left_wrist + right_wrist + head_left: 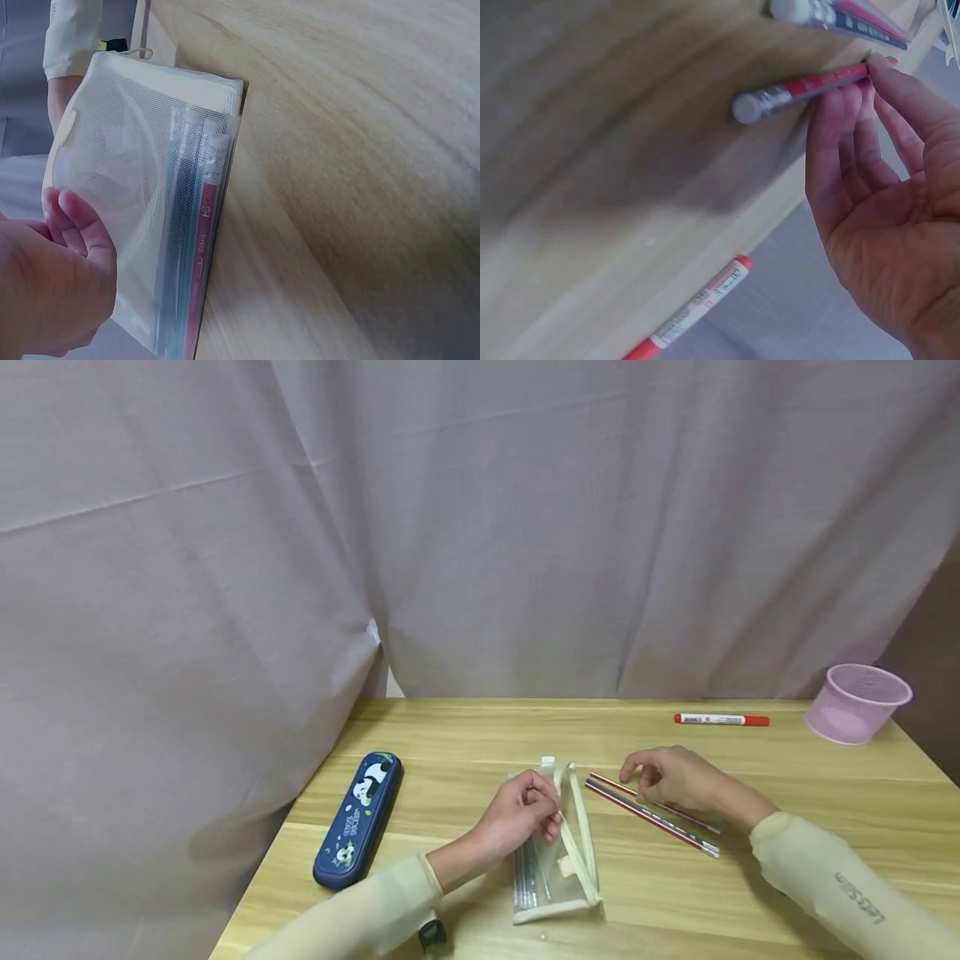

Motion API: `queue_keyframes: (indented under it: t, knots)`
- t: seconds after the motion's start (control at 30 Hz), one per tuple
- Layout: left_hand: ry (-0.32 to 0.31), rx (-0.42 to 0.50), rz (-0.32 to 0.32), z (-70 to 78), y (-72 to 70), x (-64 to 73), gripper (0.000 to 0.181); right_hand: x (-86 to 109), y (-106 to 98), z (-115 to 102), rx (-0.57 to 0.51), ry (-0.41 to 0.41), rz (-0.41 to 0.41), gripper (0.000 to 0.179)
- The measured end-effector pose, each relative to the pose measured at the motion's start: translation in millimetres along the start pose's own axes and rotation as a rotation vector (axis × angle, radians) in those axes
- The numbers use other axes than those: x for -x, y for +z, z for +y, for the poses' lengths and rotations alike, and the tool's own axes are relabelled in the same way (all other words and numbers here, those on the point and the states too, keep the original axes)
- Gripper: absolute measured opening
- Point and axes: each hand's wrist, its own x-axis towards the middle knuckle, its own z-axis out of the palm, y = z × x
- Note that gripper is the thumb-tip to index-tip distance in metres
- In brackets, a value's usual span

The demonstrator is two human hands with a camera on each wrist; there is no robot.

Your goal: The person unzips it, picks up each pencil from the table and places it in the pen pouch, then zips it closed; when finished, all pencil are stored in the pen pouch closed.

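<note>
My left hand (517, 817) pinches the cream zipper edge of a see-through mesh pencil pouch (551, 912). Inside that pouch, along one side, lie several pencils (202, 240), one of them red, as the left wrist view shows. To the right, my right hand (681, 781) has thumb and fingertips around a red pencil (825, 82) with a white eraser end, low over the table. Beside it on the wood lie more striped pencils (652, 817), red and dark, with their eraser ends toward me. My fingers cover part of the pouch's opening in the head view.
A dark blue panda pencil case (356, 822) lies at the left of the wooden table (450, 735). Toward the back right are a red and white marker (722, 720) and a pink mesh pen holder (847, 714). A grey curtain (495, 543) hangs behind.
</note>
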Motion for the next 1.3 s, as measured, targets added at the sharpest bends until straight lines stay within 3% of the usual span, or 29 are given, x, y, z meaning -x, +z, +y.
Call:
queue_keyframes:
  t: [0.2,0.43,0.53,0.77,0.93,1.1,1.2,1.3]
  knots:
    - [-0.002,-0.013,-0.005,2.3,-0.8,1.4,0.009,-2.9,-4,-4,0.086,-0.039,-0.036,0.032]
    - [0.006,-0.01,-0.004,4.2,-3.0,1.3,0.007,-4.4,-7,-12,0.204,-0.04,-0.008,0.036]
    - [0.007,-0.013,0.0,4.1,-3.7,1.7,0.007,-2.0,-10,-18,0.194,-0.05,0.05,0.036]
    - [0.007,-0.037,0.007,3.0,-3.6,2.8,0.007,5.7,-12,-47,0.13,-0.158,0.299,0.035]
    - [0.009,-0.05,0.005,3.4,-3.7,2.0,0.005,7.9,-4,-72,-0.178,-0.172,0.392,0.035]
    - [0.005,-0.045,0.005,4.4,-2.6,-0.2,0.008,13.0,11,-92,-0.574,-0.166,0.387,0.03]
    - [-0.008,-0.038,0.003,4.4,-1.6,-1.3,0.009,17.1,21,-100,-0.787,-0.091,0.355,0.03]
    - [-0.018,-0.034,0.0,3.9,-1.2,-2.1,0.01,21.3,30,-106,-0.939,0.037,0.314,0.034]
